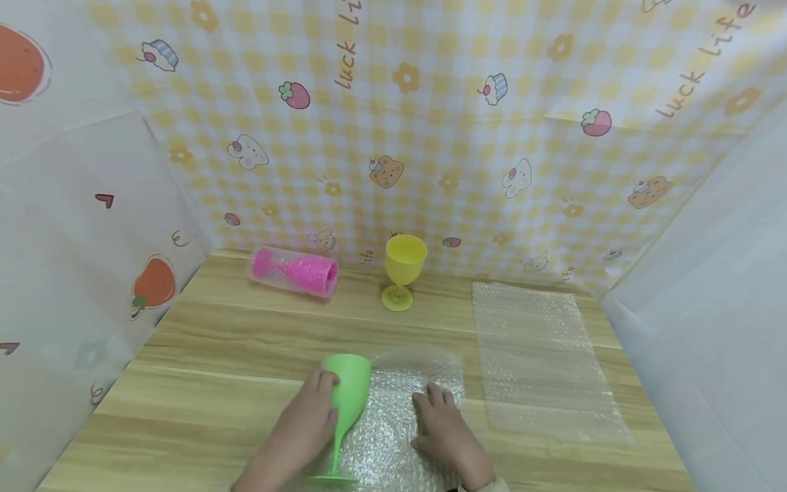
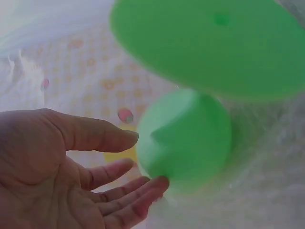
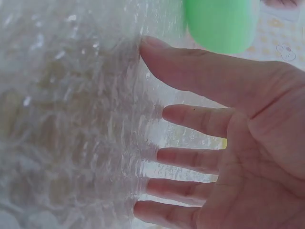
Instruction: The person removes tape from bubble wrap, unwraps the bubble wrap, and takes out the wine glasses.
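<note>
A green plastic goblet (image 1: pixel 353 389) lies on its side on a sheet of bubble wrap (image 1: pixel 393 417), its mouth pointing away and its round foot towards me. My left hand (image 1: pixel 307 415) is at the left side of the bowl. In the left wrist view its fairly straight fingers (image 2: pixel 138 193) touch the goblet's bowl (image 2: pixel 195 148), with the thumb beside it. To the right, my right hand (image 1: pixel 445 430) rests on the wrap with fingers spread. Its fingertips (image 3: pixel 167 155) press into the bubble wrap (image 3: pixel 71 133) in the right wrist view.
At the back left lies a pink goblet (image 1: pixel 307 270) rolled in clear wrap. A yellow goblet (image 1: pixel 406 260) stands upright at the back middle. Another bubble wrap sheet (image 1: pixel 541 362) lies flat at the right. A checked cloth (image 1: pixel 455 143) hangs behind the wooden table (image 1: pixel 203 342).
</note>
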A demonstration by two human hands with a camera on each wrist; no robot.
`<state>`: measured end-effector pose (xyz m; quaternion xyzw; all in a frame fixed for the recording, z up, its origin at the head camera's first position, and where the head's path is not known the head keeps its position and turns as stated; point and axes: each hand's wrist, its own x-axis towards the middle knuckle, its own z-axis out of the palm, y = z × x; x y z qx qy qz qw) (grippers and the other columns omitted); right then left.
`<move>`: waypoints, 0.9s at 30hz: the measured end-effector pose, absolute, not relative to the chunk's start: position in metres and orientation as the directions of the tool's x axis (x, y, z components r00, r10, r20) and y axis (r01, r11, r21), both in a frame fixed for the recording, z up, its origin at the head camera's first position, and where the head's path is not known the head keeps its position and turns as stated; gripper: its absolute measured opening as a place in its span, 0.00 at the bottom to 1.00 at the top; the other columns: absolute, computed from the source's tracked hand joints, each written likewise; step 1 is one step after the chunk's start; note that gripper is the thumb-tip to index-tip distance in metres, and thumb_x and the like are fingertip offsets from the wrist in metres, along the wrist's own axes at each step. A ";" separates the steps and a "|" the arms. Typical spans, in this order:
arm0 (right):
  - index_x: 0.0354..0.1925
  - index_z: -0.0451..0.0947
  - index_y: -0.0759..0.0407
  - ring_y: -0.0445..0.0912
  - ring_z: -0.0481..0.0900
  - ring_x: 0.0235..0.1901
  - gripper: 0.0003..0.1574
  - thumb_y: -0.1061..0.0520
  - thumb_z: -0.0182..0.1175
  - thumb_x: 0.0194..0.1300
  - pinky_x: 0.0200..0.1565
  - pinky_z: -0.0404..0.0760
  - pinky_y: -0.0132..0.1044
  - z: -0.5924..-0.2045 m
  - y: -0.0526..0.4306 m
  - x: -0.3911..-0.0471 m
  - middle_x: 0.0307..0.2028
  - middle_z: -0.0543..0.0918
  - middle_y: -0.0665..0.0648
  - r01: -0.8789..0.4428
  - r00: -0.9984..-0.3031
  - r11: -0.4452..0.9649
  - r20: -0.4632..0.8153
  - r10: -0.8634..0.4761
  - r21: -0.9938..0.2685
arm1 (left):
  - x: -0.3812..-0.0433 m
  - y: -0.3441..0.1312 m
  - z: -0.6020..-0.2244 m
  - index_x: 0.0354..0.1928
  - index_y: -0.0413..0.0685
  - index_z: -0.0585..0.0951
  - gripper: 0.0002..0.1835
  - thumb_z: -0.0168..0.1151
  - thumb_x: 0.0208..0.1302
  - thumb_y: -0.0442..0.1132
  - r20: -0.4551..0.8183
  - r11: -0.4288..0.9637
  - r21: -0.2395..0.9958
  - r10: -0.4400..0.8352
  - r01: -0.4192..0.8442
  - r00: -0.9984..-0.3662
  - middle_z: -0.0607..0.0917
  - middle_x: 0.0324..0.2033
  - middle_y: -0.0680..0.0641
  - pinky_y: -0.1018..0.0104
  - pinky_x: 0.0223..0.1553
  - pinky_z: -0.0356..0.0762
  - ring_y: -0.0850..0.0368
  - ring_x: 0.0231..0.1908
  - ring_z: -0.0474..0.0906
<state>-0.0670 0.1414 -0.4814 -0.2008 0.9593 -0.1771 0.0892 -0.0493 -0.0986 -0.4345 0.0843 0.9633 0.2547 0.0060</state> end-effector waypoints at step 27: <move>0.58 0.64 0.61 0.66 0.63 0.56 0.51 0.45 0.72 0.38 0.50 0.73 0.58 -0.478 0.139 -0.070 0.58 0.64 0.71 -0.318 -0.906 0.875 -0.154 -0.393 -0.365 | -0.092 -0.171 -0.493 0.61 0.39 0.63 0.31 0.56 0.52 0.25 -0.116 0.754 0.656 0.156 0.043 -0.981 0.75 0.33 0.48 0.59 0.36 0.75 0.53 0.37 0.73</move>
